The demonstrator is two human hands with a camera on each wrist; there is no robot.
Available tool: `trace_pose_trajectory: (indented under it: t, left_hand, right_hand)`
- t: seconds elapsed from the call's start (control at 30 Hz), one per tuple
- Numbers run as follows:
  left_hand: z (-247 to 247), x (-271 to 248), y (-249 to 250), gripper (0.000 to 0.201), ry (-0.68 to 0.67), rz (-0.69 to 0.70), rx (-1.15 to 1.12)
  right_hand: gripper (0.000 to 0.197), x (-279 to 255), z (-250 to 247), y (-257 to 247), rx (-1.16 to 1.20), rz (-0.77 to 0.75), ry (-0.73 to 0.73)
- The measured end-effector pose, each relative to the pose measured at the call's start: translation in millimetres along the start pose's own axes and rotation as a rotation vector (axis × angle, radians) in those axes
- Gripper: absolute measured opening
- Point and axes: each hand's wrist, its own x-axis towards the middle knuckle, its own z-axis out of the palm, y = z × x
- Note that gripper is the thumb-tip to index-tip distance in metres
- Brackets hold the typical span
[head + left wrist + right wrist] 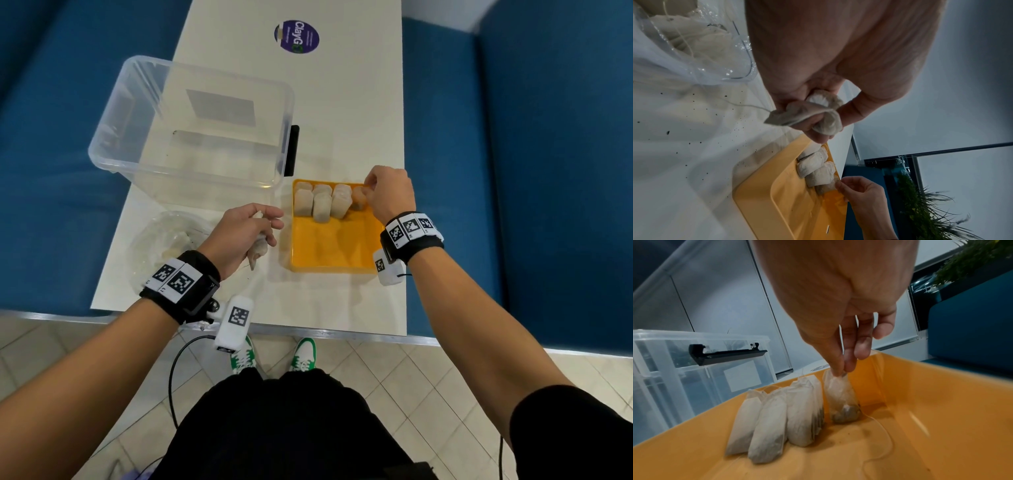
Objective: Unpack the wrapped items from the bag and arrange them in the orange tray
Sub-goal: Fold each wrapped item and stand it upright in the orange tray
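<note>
Left hand (239, 233) hides most of its bunched sachets (258, 248).

left hand (245, 229) gripping some crumpled sachets (257, 249), right hand (388, 193) pinching one at the orange tray (334, 246) far edge, clear bin (191, 123) behind

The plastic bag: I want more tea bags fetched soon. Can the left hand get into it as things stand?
Probably not yet: the left hand lies right beside the plastic bag, nothing between, but its fingers already grip crumpled tea bags, so it must empty first.
</note>
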Motion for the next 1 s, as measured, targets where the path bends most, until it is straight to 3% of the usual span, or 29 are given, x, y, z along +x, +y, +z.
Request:
trace_pose_trajectory:
  t: [0.23, 0.37, 0.47, 0.6, 0.77, 0.9, 1.0]
  left_hand:
    - [-1.3, -0.7, 0.0, 0.044, -0.090, 0.025, -0.012]
    - [3.9, -3.4, 1.1, 0.030, -0.179, 0.035, -0.076]
    - [10.2, -7.4, 3.7, 0.018, -0.229, 0.063, -0.114]
    - [15.3, -13.6, 4.9, 0.033, -0.244, 0.116, 0.007]
    - [18.2, -22.3, 6.7, 0.025, -0.249, 0.171, 0.191]
    - [18.6, -27.0, 5.6, 0.021, -0.213, 0.173, 0.185]
    - [17.4, -28.9, 2.9, 0.028, -0.186, 0.158, 0.168]
  right_hand:
    - [0.011, -3.7, -10.6, -7.3, -0.007, -0.075, 0.112]
    - [0.009, -16.6, -23.4, -26.6, 0.033, -0.146, 0.209]
    - [0.005, -30.7, -30.0, -43.8, 0.241, -0.226, 0.217]
    - [0.002, -55.9, -36.7, -70.8, 0.545, -0.374, 0.039]
    - [0.026, -66.7, -31.1, -87.5, 0.423, -0.380, -0.303]
    - [0.016, -68.5, -30.3, -85.4, 0.482, -0.386, -0.355]
    - [0.012, -70.7, -33.2, -82.2, 0.588, -0.344, -0.333]
